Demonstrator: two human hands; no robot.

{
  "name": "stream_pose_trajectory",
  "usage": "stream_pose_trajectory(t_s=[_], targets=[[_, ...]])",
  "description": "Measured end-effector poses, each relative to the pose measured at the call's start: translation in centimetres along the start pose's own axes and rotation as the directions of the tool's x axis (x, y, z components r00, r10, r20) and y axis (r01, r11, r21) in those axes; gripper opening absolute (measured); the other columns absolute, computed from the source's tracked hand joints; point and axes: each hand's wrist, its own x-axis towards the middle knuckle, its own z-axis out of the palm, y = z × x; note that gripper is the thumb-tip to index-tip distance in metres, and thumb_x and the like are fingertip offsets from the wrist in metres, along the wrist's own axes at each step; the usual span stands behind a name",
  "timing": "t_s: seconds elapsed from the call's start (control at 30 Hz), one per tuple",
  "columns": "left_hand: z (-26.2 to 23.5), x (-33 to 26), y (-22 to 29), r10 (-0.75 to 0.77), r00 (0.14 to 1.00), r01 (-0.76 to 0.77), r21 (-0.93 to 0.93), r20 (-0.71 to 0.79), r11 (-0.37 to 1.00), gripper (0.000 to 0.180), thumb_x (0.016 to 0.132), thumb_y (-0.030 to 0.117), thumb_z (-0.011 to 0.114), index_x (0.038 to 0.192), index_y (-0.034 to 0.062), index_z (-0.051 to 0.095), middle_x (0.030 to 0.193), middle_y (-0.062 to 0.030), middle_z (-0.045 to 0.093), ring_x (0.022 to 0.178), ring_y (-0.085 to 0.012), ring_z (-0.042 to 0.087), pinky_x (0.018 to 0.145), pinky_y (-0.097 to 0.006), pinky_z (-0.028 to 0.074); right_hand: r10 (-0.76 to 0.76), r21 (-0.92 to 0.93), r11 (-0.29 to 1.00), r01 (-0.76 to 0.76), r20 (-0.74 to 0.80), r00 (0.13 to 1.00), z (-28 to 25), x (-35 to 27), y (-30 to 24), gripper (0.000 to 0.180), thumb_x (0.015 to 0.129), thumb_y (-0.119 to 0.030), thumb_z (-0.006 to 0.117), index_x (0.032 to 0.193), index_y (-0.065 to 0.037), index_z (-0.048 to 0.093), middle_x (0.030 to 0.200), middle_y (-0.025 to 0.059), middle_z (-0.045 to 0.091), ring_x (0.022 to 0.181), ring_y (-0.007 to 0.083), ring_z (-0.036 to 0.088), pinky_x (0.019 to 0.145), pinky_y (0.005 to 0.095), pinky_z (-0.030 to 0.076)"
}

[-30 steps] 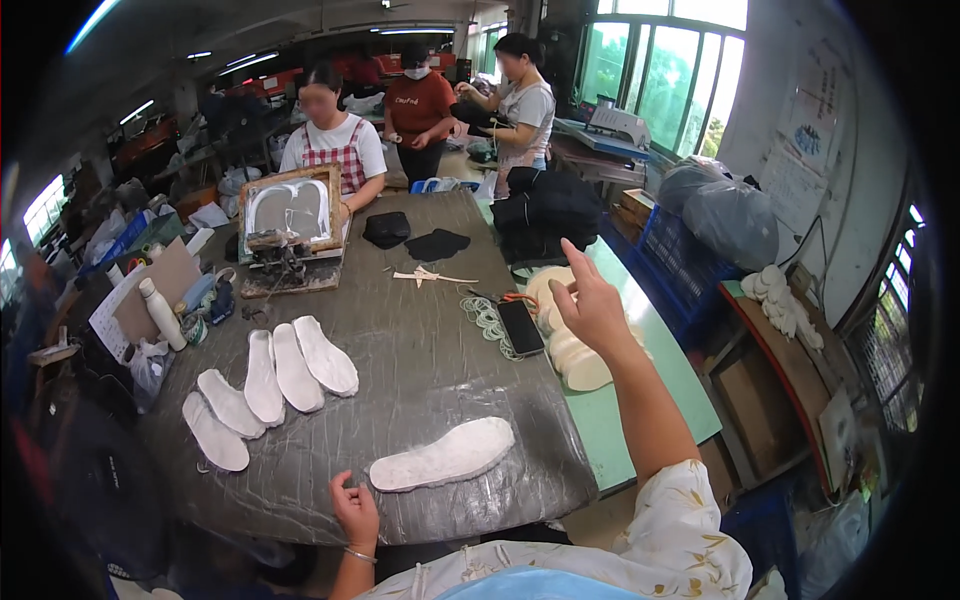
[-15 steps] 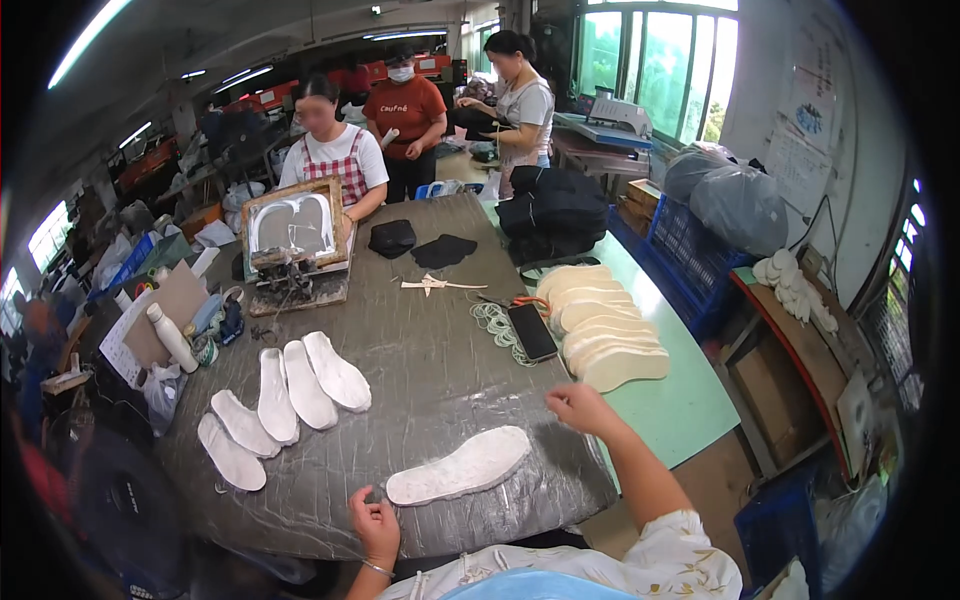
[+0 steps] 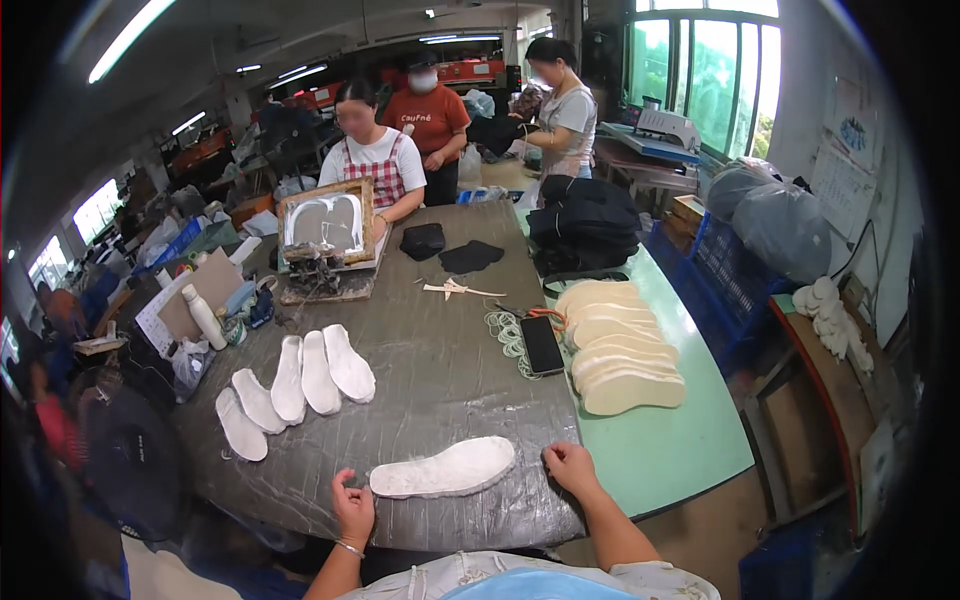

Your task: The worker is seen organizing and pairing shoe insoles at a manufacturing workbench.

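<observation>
A white fluffy insole (image 3: 443,468) lies flat on the grey plastic-covered table (image 3: 430,380) right in front of me. Beside its narrower left end is my left hand (image 3: 353,510), loosely curled with thumb and fingers apart, holding nothing. My right hand (image 3: 570,468) is closed just past the insole's right end, fingertips pressed together. Whatever those fingers may hold is too small to make out. Several more white insoles (image 3: 290,380) lie fanned out to the left.
Cream insole pieces (image 3: 630,370) overlap in a row on a green board (image 3: 690,440). Near them are a phone (image 3: 542,345), orange-handled scissors (image 3: 545,314) and coiled cord (image 3: 508,338). Across the table, a person works by a framed screen (image 3: 325,225); two others stand behind. Black fabric (image 3: 585,225) is stacked far right.
My right hand has come down and nearer, from beside the cream pieces to the insole's right end. My left hand stays by the other end. The whole view has shifted slightly.
</observation>
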Motion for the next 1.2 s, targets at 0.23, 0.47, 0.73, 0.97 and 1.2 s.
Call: stream_pose_trajectory(t_s=[0.23,0.47,0.73,0.97,1.2], targets=[[0.5,-0.1,0.9,0.026,1.0,-0.026,0.033,0.003,0.999,0.053,0.082,-0.004,0.062,0.131,0.0008,0.043,0.124,-0.0112,0.053,0.069,-0.0088,0.057,0.055,-0.02,0.044,-0.127,-0.065,0.99,0.121,-0.099,0.987,-0.6,-0.7,-0.3,0.024,0.086,-0.027,0.065,0.09,-0.004,0.072,0.073,0.0155,0.069,0.066,0.0295,0.068,0.062,0.0378,0.052],[0.4,0.0,-0.2,0.038,0.999,-0.037,0.079,-0.019,0.996,0.055,0.081,-0.003,0.063,0.132,0.0007,0.043,0.124,-0.0119,0.054,0.066,-0.0089,0.056,0.057,-0.021,0.045,-0.132,-0.058,0.99,0.125,-0.14,0.981,-0.6,-1.1,-1.0,0.021,0.084,-0.028,0.065,0.089,-0.009,0.073,0.077,0.0139,0.07,0.072,0.0345,0.068,0.067,0.042,0.054],[0.2,0.2,-0.4,0.035,0.999,-0.033,0.076,-0.03,0.997,0.054,0.081,-0.004,0.06,0.131,0.0003,0.043,0.123,-0.0125,0.056,0.064,-0.0102,0.056,0.057,-0.023,0.045,-0.13,0.019,0.991,0.134,-0.137,0.982,-0.5,-1.1,-1.0,0.02,0.085,-0.025,0.065,0.088,-0.006,0.072,0.077,0.0145,0.07,0.072,0.032,0.069,0.066,0.0395,0.053],[0.6,0.3,0.5,-0.011,1.0,0.011,0.029,0.001,1.0,0.054,0.081,-0.005,0.06,0.132,0.0009,0.042,0.125,-0.0119,0.055,0.065,-0.0091,0.056,0.054,-0.02,0.042,-0.116,-0.028,0.993,0.113,-0.141,0.983,-0.7,-1.0,-1.0,0.02,0.085,-0.026,0.064,0.088,-0.008,0.071,0.078,0.014,0.07,0.073,0.0341,0.068,0.066,0.0423,0.053],[0.4,0.2,-0.2,-0.007,1.0,0.008,-0.04,0.016,0.999,0.056,0.083,-0.006,0.058,0.135,0.0033,0.04,0.127,-0.0098,0.053,0.065,-0.0054,0.05,0.055,-0.019,0.039,-0.082,0.042,0.995,0.09,-0.17,0.982,-0.7,-1.0,-1.2,0.02,0.086,-0.024,0.065,0.089,-0.006,0.071,0.077,0.0152,0.07,0.071,0.0324,0.068,0.064,0.039,0.053]])
